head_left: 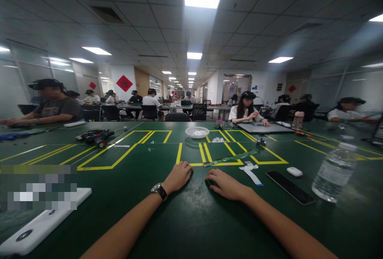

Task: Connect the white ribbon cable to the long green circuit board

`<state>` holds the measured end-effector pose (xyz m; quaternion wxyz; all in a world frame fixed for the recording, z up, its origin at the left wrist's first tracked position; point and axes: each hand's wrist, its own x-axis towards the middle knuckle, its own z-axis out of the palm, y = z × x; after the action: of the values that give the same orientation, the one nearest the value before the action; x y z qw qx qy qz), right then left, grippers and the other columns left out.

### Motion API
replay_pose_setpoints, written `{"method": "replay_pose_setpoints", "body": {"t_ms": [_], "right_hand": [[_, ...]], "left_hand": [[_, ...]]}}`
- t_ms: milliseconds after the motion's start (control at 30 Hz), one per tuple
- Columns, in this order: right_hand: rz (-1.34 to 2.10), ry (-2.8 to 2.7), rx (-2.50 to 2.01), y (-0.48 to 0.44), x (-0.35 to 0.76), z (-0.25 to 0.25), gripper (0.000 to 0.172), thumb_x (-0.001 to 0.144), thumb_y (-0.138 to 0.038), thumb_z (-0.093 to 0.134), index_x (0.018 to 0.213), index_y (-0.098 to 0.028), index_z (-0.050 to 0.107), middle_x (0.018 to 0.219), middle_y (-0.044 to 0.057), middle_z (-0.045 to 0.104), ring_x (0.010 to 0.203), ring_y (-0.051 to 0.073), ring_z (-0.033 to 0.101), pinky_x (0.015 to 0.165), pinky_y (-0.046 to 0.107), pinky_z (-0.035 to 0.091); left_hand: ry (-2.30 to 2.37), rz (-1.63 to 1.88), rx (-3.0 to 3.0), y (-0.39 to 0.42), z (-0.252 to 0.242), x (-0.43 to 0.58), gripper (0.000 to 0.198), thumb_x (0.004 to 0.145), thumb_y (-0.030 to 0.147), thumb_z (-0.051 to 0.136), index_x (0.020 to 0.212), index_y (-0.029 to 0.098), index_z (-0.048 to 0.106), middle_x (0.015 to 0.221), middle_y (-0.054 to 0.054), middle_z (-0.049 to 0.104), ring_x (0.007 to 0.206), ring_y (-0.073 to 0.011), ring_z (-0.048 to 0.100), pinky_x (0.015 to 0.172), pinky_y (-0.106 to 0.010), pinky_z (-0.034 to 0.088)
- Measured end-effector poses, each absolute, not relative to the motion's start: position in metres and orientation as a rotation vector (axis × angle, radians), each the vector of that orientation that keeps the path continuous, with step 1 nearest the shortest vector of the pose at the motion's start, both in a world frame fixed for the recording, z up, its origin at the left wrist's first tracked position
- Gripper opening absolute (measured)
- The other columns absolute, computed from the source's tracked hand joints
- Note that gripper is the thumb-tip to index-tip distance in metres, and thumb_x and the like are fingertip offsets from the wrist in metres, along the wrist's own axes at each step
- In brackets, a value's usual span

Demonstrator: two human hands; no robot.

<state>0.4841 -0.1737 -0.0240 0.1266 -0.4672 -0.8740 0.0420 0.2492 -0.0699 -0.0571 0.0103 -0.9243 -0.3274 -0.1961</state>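
Observation:
My left hand (pixel 178 176) rests palm down on the green table, fingers loosely bent and nothing visible in them; a watch (pixel 159 190) is on that wrist. Opposite it lies my right hand (pixel 225 184), also palm down, with its fingers somewhat apart and holding nothing I can see. Just beyond the right hand is a long, narrow green circuit board (pixel 230 158), apart from the fingers. White ribbon cables (pixel 251 174) with a blue end lie to the right of it. Farther off stands a white basket (pixel 197 132) with slatted sides.
On the right are a dark phone (pixel 290 187), a white earbud case (pixel 295 171) and a water bottle (pixel 335 173). A white device (pixel 49 225) lies at the near left, and black tools (pixel 97 137) beyond. Across the table a person (pixel 247 111) sits at a laptop (pixel 265 127).

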Motion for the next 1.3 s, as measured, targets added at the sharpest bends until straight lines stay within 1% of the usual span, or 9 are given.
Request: {"method": "replay_pose_setpoints", "body": {"t_ms": [433,567,633,767,900,967,1033,1133,1300], "right_hand": [[0.141,-2.534,-1.357,-0.174,0.484,-0.023,0.032,0.087,-0.028,0.051,0.118,-0.022,0.059,0.116,0.009,0.054,0.106,0.022,0.051,0.098,0.037,0.037],[0.141,-2.491,-1.333,-0.170,0.486,-0.030,0.032,0.088,-0.029,0.050,0.118,-0.021,0.058,0.115,0.009,0.056,0.107,0.021,0.051,0.096,0.034,0.038],[0.101,-2.443,-1.344,-0.165,0.490,-0.037,0.034,0.088,-0.031,0.050,0.120,-0.021,0.056,0.122,0.010,0.053,0.114,0.022,0.047,0.098,0.036,0.037],[-0.010,-2.312,-1.546,-0.148,0.506,-0.052,0.043,0.090,-0.040,0.045,0.128,-0.021,0.050,0.141,0.012,0.039,0.130,0.025,0.033,0.105,0.043,0.028],[-0.049,-2.133,-1.904,-0.128,0.524,-0.058,0.056,0.094,-0.048,0.031,0.143,-0.023,0.033,0.150,0.011,0.026,0.138,0.027,0.019,0.108,0.048,0.018],[0.005,-2.074,-2.049,-0.121,0.530,-0.059,0.061,0.093,-0.054,0.027,0.146,-0.024,0.027,0.151,0.010,0.024,0.139,0.029,0.017,0.108,0.050,0.016],[0.067,-2.083,-2.112,-0.117,0.532,-0.060,0.063,0.092,-0.058,0.023,0.147,-0.026,0.024,0.152,0.009,0.024,0.138,0.031,0.018,0.108,0.051,0.015],[0.055,-2.112,-2.101,-0.116,0.532,-0.060,0.062,0.092,-0.056,0.025,0.147,-0.027,0.025,0.150,0.008,0.028,0.137,0.029,0.022,0.107,0.048,0.018],[-0.056,-2.106,-2.039,-0.120,0.529,-0.057,0.053,0.092,-0.048,0.031,0.137,-0.023,0.043,0.139,0.011,0.042,0.127,0.027,0.036,0.103,0.042,0.026]], "left_hand": [[-1.015,-0.611,-2.892,-0.068,-0.059,0.250,0.022,0.091,0.024,0.040,0.105,0.022,0.058,0.107,-0.007,0.055,0.101,-0.0212,0.048,0.086,-0.035,0.039],[-1.012,-0.618,-2.890,-0.068,-0.060,0.250,0.022,0.091,0.024,0.040,0.104,0.022,0.057,0.107,-0.006,0.055,0.101,-0.0209,0.048,0.086,-0.035,0.038],[-1.012,-0.615,-2.892,-0.068,-0.059,0.250,0.022,0.091,0.024,0.039,0.104,0.022,0.057,0.108,-0.007,0.054,0.101,-0.0209,0.048,0.086,-0.034,0.038],[-0.995,-0.619,-2.901,-0.070,-0.057,0.249,0.023,0.092,0.023,0.038,0.104,0.022,0.057,0.107,-0.007,0.055,0.100,-0.0210,0.048,0.085,-0.034,0.039],[-0.993,-0.605,-2.892,-0.071,-0.054,0.249,0.023,0.092,0.023,0.038,0.104,0.022,0.057,0.107,-0.007,0.055,0.099,-0.0213,0.048,0.083,-0.034,0.039],[-0.996,-0.606,-2.887,-0.072,-0.054,0.249,0.023,0.092,0.022,0.038,0.104,0.022,0.057,0.108,-0.007,0.055,0.099,-0.0211,0.048,0.083,-0.034,0.040],[-0.998,-0.605,-2.886,-0.072,-0.054,0.249,0.024,0.092,0.021,0.036,0.104,0.022,0.058,0.108,-0.006,0.055,0.099,-0.0205,0.048,0.083,-0.034,0.040],[-0.997,-0.590,-2.879,-0.071,-0.056,0.249,0.025,0.093,0.020,0.034,0.104,0.023,0.057,0.108,-0.006,0.055,0.099,-0.0198,0.048,0.084,-0.033,0.040],[-0.996,-0.591,-2.866,-0.070,-0.057,0.249,0.023,0.093,0.022,0.037,0.105,0.023,0.057,0.108,-0.005,0.055,0.100,-0.0202,0.048,0.084,-0.034,0.040]]}}
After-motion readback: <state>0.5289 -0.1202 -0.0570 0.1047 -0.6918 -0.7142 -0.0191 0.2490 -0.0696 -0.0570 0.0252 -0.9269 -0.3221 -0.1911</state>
